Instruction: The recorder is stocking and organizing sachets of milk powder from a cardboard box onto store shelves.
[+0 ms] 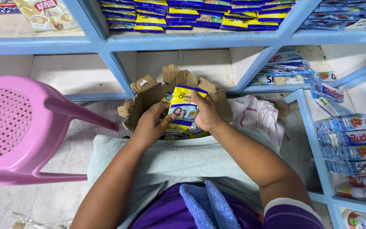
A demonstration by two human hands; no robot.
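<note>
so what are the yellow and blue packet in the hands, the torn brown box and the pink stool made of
The yellow and blue packet, held by the left hand and right hand, looks like glossy plastic film: it shines. The torn brown box looks like matte corrugated cardboard, with ragged edges. The pink stool seems moulded plastic, smooth with a perforated seat.

glossy plastic sachet (183, 111), rough cardboard box (149, 95)

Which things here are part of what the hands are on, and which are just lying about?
In hand:
left hand and right hand, both on the blue-and-yellow packet
torn cardboard box with more packets

Lying about:
pink plastic stool
crumpled white bag
blue shelf
</note>
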